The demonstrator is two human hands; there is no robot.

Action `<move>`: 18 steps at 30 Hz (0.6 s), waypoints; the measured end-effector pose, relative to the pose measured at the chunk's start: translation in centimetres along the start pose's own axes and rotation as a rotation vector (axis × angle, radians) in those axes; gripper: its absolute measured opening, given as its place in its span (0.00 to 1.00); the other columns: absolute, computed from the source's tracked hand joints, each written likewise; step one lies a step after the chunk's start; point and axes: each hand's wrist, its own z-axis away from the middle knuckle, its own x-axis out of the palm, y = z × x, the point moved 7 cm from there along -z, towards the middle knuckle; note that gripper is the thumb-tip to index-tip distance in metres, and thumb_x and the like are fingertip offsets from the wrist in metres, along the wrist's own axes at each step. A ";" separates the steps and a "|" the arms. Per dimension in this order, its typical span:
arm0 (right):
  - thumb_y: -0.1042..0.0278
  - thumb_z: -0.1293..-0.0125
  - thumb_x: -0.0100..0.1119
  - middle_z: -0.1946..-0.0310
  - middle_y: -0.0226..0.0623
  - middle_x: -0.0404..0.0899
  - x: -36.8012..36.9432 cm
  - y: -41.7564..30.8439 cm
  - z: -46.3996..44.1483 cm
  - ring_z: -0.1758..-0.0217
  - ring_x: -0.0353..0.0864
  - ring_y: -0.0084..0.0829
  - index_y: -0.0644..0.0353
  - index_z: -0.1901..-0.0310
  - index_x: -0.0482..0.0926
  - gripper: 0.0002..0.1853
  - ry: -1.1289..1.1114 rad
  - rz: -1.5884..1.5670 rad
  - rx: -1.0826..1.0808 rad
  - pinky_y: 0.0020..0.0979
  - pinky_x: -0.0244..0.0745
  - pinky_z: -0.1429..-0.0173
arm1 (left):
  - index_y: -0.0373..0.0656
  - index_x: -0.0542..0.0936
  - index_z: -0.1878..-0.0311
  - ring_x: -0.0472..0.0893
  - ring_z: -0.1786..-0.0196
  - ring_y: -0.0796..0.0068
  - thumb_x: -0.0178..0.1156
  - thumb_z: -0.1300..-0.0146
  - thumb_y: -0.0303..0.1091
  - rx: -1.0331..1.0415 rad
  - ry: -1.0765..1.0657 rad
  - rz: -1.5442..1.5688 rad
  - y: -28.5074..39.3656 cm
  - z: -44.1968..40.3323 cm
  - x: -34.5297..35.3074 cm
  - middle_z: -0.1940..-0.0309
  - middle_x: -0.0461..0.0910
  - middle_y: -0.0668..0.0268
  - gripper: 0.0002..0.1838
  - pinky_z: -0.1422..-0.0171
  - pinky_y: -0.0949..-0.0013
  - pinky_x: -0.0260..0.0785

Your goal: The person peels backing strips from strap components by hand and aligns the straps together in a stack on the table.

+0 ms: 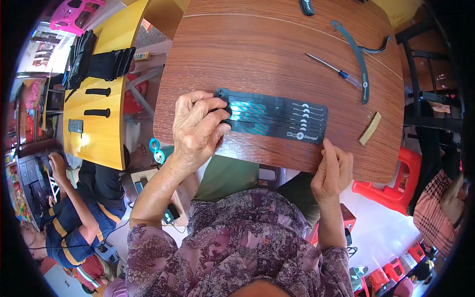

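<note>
Several dark storage straps (pixel 277 116), overlapped in a fanned stack, lie on the brown table in front of me. White "Wrap-It Storage" lettering shows near their right end. My left hand (pixel 198 126) is closed over the left end, its fingers and thumb pinching the straps' edges. At the lower right corner of the stack, the fingertips of my right hand (pixel 332 171) meet the lowest strap, with the other fingers curled in. A single dark curved strap (pixel 357 57) lies farther right, beside a screwdriver (pixel 336 69) with a clear blue handle.
A tan strip (pixel 369 128) rests near the brown table's (pixel 237 54) right edge. Another dark strap (pixel 376 48) is behind it. On the yellow table (pixel 111 138) at left are black bundles (pixel 109 64) and small black pieces (pixel 97 113). A red stool (pixel 396 185) and other people are nearby.
</note>
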 end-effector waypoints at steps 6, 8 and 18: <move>0.85 0.42 0.56 0.68 0.42 0.78 -0.1 -0.2 -0.3 0.69 0.74 0.36 0.68 0.53 0.80 0.15 0.000 0.018 0.021 0.30 0.70 0.67 | 0.37 0.80 0.68 0.76 0.55 0.57 0.69 0.66 0.26 0.022 -0.007 0.003 0.1 -0.1 0.1 0.63 0.80 0.62 0.16 0.52 0.60 0.68; 0.86 0.42 0.56 0.68 0.42 0.78 -0.1 -0.2 -0.3 0.70 0.74 0.35 0.68 0.53 0.81 0.15 0.002 0.022 0.024 0.30 0.70 0.68 | 0.37 0.80 0.68 0.76 0.56 0.57 0.69 0.66 0.26 0.027 -0.010 0.009 0.1 -0.2 0.1 0.63 0.80 0.62 0.17 0.53 0.60 0.69; 0.86 0.43 0.56 0.68 0.42 0.78 -0.1 -0.2 -0.3 0.69 0.74 0.35 0.68 0.53 0.81 0.15 0.010 0.024 0.019 0.29 0.69 0.68 | 0.39 0.79 0.66 0.76 0.55 0.58 0.70 0.61 0.29 0.025 -0.064 0.043 -0.1 -0.4 0.2 0.61 0.80 0.62 0.16 0.51 0.59 0.67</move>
